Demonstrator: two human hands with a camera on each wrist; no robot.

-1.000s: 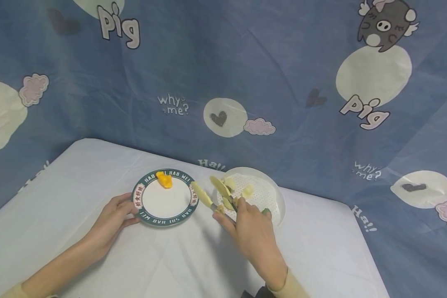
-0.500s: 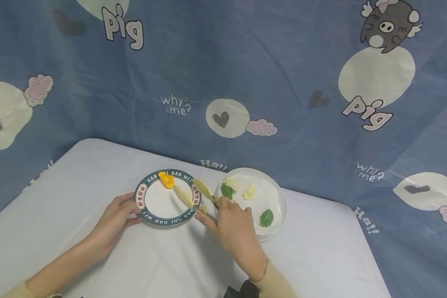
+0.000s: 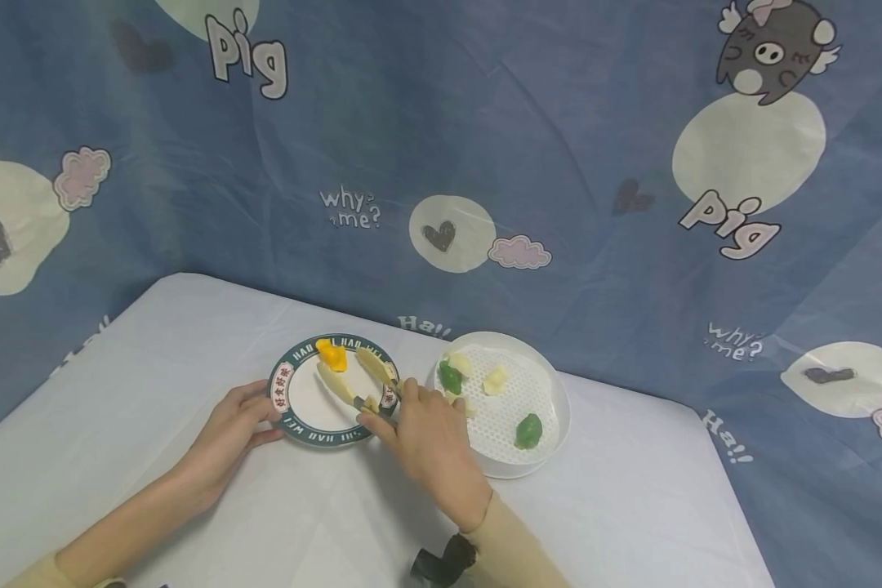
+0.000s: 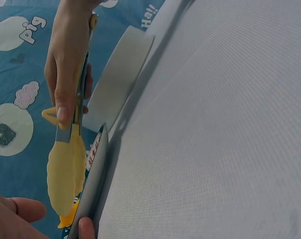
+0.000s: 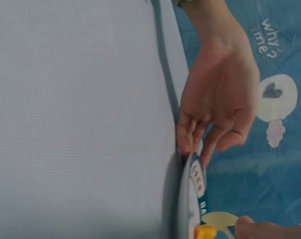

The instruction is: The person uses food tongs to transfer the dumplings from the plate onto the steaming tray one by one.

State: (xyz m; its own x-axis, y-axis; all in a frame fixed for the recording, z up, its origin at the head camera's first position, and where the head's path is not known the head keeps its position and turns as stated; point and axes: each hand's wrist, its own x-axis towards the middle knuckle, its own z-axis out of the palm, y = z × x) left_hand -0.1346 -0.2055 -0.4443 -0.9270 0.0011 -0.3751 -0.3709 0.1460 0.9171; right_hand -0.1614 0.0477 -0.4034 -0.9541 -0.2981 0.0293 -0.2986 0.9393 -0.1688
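My left hand pinches the left rim of a round plate with a dark green lettered border. In the right wrist view, its thumb and fingers lie on either side of the rim. A yellow, curved, pepper-like piece rests near the plate's far edge. My right hand grips a pair of tongs with broad pale-yellow tips. The tips are spread apart over the plate, near the yellow piece. Seen from the left wrist, the tongs' tips point down beside the plate's rim, partly overlapping the yellow piece.
Right of the plate stands a round white perforated tray with a raised rim. In it lie a green piece, another green piece and several pale-yellow pieces. Blue printed cloth hangs behind the white-covered table.
My right hand has carried the tongs leftward from over the white tray to over the plate, uncovering the green pieces. My left hand stays at the plate's rim.
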